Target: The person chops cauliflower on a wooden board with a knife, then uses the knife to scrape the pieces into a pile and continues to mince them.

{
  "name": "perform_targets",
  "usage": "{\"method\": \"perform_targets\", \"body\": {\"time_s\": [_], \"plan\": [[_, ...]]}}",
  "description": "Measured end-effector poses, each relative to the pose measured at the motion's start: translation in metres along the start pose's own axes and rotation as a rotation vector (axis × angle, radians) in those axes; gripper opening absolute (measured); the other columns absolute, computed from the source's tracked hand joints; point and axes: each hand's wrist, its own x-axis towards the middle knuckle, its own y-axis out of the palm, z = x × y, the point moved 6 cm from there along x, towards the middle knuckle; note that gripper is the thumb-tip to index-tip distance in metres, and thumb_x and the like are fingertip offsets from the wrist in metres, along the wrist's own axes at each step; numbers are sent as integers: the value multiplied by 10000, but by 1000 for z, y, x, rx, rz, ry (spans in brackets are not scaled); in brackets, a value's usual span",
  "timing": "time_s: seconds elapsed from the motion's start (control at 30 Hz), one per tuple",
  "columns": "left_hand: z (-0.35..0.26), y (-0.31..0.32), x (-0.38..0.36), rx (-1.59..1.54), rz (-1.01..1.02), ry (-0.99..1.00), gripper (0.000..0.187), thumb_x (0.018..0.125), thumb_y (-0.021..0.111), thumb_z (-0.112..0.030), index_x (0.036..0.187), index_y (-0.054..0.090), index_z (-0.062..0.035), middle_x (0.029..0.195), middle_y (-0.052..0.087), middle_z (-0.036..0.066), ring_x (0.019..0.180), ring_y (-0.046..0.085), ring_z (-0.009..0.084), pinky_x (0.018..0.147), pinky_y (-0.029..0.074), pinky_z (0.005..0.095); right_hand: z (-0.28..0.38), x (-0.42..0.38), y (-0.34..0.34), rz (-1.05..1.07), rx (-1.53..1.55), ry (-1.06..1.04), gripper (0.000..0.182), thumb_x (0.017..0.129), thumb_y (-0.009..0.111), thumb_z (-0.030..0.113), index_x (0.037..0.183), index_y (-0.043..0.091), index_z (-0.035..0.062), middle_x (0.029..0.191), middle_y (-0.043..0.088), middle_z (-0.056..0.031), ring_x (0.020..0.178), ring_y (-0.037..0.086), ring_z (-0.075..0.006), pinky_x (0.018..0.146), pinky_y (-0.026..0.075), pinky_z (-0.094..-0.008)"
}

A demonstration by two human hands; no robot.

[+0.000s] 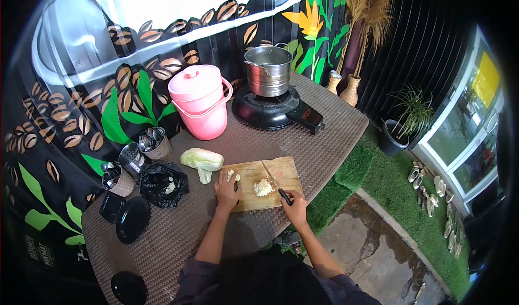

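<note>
On the wooden cutting board (pixel 248 199) lies a small heap of finely chopped pale pieces (pixel 263 188), perhaps garlic. My right hand (pixel 295 208) is closed round the black handle of a knife (pixel 270 173), its blade slanting up and left across the board beside the heap. At the board's left edge rests my left hand (pixel 227 193), fingers stretched forward and apart. Some larger pale pieces (pixel 231 173) lie by its fingertips, and a small dark thing beside its fingers cannot be made out. Just beyond is a napa cabbage (pixel 201 160) with a loose leaf part.
A metal pot (pixel 268 78) stands on a black portable stove (pixel 260 111) at the back. Beside it is a pink lidded bucket (pixel 200 102). To the left are a black plastic bag (pixel 162 185), cutlery holders (pixel 157 145) and a black plate (pixel 133 220). The table's edge (pixel 330 171) runs along my right.
</note>
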Motion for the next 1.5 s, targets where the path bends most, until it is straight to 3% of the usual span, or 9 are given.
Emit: {"method": "perform_targets", "body": {"time_s": [0.2, 0.37, 0.5, 0.6, 0.8, 1.17, 1.33, 1.4, 1.5], "plan": [[26, 29, 0, -84, 393, -185, 426, 813, 670, -183, 1230, 585, -155, 1236, 484, 112, 1165, 431, 342, 937, 390, 511, 14, 0, 14, 34, 74, 27, 274, 743, 684, 90, 1009, 672, 25, 762, 645, -124, 689, 613, -199, 628, 481, -320], [52, 8, -18, -150, -77, -228, 357, 826, 652, -137, 1180, 609, -157, 1167, 488, 125, 1096, 445, 327, 911, 397, 479, -1, -3, 8, -1, 35, 20, 275, 743, 686, 97, 1010, 675, 34, 740, 643, -101, 609, 598, -168, 568, 472, -299], [83, -4, -29, 44, 74, -480, 353, 834, 644, -161, 1185, 611, -143, 1196, 481, 127, 1141, 426, 337, 933, 380, 455, -21, 0, -1, -49, 33, 46, 281, 735, 690, 104, 1004, 677, 26, 728, 646, -95, 614, 621, -155, 570, 484, -288], [59, -18, -29, 311, -123, -267, 380, 811, 673, -191, 1177, 611, -110, 1231, 469, 131, 1181, 410, 344, 959, 359, 465, -37, 6, -5, -59, 44, 124, 287, 718, 695, 112, 987, 679, 11, 715, 644, -108, 633, 645, -158, 582, 499, -303], [18, 10, -24, -22, 145, -279, 514, 799, 683, -211, 1261, 513, -63, 1224, 480, 134, 1195, 409, 327, 998, 342, 466, -67, 21, -10, -199, -235, 57, 385, 662, 734, 192, 950, 660, -54, 914, 635, -248, 832, 633, -399, 749, 505, -451], [27, 36, -28, 89, 257, -645, 517, 799, 617, -33, 1281, 432, 0, 1196, 508, 203, 1089, 459, 378, 924, 408, 465, -117, 50, -10, 21, -202, 323, 390, 592, 830, 314, 668, 631, -13, 595, 628, -98, 544, 631, -188, 545, 511, -346], [55, 47, -25, -229, 179, -683, 448, 739, 681, -86, 1130, 501, 39, 1101, 546, 263, 996, 569, 364, 851, 467, 510, -125, 59, -20, 26, 12, 374, 299, 594, 814, 224, 622, 589, 28, 577, 595, -54, 498, 571, -147, 453, 447, -333], [67, 49, -20, -143, 94, -516, 380, 732, 691, -71, 1043, 513, 54, 935, 610, 230, 786, 650, 296, 677, 532, 465, -133, 59, -14, 149, 331, 520, 231, 640, 792, 156, 656, 598, 33, 569, 578, -38, 456, 526, -116, 395, 390, -280], [78, 60, -23, -899, 230, -858, 267, 762, 641, -8, 976, 494, 54, 709, 605, 102, 426, 562, 171, 369, 457, 322, -114, 58, -26, 252, 514, 610, 176, 707, 752, 108, 725, 599, 23, 552, 527, -7, 420, 465, -85, 360, 330, -235]]}}
